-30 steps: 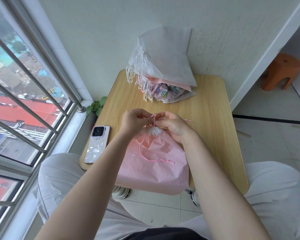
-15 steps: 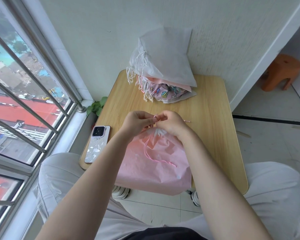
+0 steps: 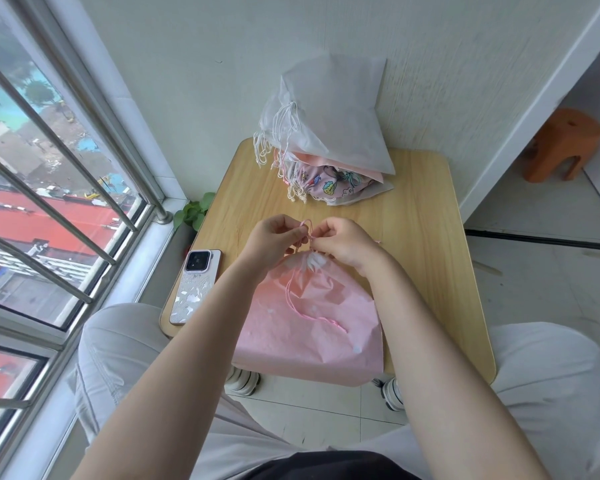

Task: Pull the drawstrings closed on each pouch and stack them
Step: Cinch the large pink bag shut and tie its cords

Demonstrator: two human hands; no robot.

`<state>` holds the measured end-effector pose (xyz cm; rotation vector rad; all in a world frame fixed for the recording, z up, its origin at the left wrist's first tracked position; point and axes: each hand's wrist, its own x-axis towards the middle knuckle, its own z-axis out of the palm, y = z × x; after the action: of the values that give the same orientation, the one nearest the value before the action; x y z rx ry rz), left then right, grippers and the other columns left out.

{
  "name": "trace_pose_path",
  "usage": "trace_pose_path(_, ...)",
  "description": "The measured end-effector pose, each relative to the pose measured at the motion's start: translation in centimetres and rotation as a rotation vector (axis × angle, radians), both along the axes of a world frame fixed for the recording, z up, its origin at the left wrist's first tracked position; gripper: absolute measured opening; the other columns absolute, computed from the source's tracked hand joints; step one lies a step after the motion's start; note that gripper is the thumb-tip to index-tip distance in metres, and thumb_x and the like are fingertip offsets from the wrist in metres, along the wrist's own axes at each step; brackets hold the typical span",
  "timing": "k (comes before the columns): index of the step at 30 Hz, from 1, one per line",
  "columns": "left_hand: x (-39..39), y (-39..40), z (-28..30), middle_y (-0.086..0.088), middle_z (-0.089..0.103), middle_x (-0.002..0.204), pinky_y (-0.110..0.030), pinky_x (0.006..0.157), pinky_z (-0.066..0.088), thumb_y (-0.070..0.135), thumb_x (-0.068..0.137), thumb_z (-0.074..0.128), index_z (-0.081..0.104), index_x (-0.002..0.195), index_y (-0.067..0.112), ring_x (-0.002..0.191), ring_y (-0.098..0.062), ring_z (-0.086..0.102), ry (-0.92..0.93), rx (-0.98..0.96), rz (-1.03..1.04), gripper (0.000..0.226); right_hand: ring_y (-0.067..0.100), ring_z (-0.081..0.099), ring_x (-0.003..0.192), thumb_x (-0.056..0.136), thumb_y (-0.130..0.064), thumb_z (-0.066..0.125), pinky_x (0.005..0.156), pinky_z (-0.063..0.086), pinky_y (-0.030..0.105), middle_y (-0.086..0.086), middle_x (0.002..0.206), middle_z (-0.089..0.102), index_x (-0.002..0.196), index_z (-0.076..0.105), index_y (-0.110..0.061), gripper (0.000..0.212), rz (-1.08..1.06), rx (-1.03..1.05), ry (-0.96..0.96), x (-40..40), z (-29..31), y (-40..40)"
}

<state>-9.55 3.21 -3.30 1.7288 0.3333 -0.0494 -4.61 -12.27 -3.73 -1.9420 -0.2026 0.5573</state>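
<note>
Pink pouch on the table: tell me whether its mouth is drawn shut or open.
Drawn shut: the pink pouch is gathered into tight puckers at its mouth, where both hands pinch the pink drawstring.

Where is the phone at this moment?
In the head view the phone lies at the near left edge of the wooden table, window side, left of the pink pouch.
</note>
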Motion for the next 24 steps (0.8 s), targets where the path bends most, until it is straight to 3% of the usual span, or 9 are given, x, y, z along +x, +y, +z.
trace_pose_path(6, 0.1, 0.4, 0.1, -0.001, 0.066, 0.072, -0.031, 0.069, 0.049, 0.015, 0.092, 0.067, 0.064, 0.082, 0.01, 0.065, -0.013, 0.057, 0.012, 0.014, 0.023, 0.011, 0.014, 0.065, 0.084, 0.084, -0.01, 0.073, 0.077, 0.052, 0.027, 0.008, 0.094, 0.07, 0.097, 0.07, -0.012, 0.014, 0.004, 0.148, 0.076, -0.1, -0.2, -0.8)
trace_pose_path(13, -0.2, 0.1, -0.3, -0.001, 0.065, 0.072, -0.029, 0.067, 0.046, 0.015, 0.092, 0.066, 0.064, 0.081, 0.011, 0.064, -0.013, 0.054, 0.03, 0.0, -0.012, 0.012, 0.013, 0.061, 0.079, 0.085, -0.017, 0.068, 0.072, 0.048, 0.029, -0.002, 0.083, 0.068, 0.085, 0.07, -0.018, 0.002, 0.101, -0.126, -0.011, 0.7, 0.5, -1.7)
trace_pose_path(15, -0.2, 0.0, -0.5, -0.001, 0.064, 0.071, -0.029, 0.065, 0.044, 0.014, 0.092, 0.066, 0.064, 0.08, 0.011, 0.062, -0.012, 0.052, 0.028, -0.012, -0.006, 0.013, 0.015, 0.06, 0.078, 0.084, -0.019, 0.059, 0.073, 0.045, 0.032, 0.001, 0.08, 0.066, 0.079, 0.067, -0.014, 0.011, 0.068, -0.111, 0.024, 0.7, 0.8, -1.7)
trace_pose_path(17, -0.1, 0.0, -0.6, 0.0, 0.063, 0.069, -0.027, 0.062, 0.043, 0.014, 0.092, 0.066, 0.063, 0.079, 0.012, 0.06, -0.012, 0.051, 0.027, -0.011, 0.012, 0.014, 0.019, 0.06, 0.078, 0.082, -0.018, 0.05, 0.074, 0.044, 0.035, 0.003, 0.077, 0.065, 0.067, 0.061, -0.014, 0.018, -0.009, 0.101, 0.176, 0.6, 1.1, -1.5)
trace_pose_path(21, -0.1, 0.1, -1.0, 0.0, 0.063, 0.068, -0.026, 0.058, 0.042, 0.013, 0.092, 0.066, 0.062, 0.077, 0.012, 0.058, -0.012, 0.05, 0.045, -0.006, 0.083, 0.015, 0.019, 0.056, 0.066, 0.091, -0.014, 0.048, 0.073, 0.044, 0.035, -0.002, 0.058, 0.045, 0.052, 0.041, -0.019, 0.04, -0.262, 0.779, 0.436, 0.7, 2.0, -2.0)
trace_pose_path(24, -0.2, 0.3, -1.4, -0.001, 0.063, 0.069, -0.026, 0.055, 0.04, 0.013, 0.092, 0.065, 0.062, 0.079, 0.011, 0.057, -0.013, 0.049, 0.07, -0.017, 0.11, 0.014, 0.025, 0.065, 0.078, 0.093, -0.018, 0.054, 0.091, 0.049, 0.037, 0.006, 0.068, 0.057, 0.056, 0.042, -0.015, 0.039, -0.355, 1.1, 0.488, 0.7, 2.8, -2.6)
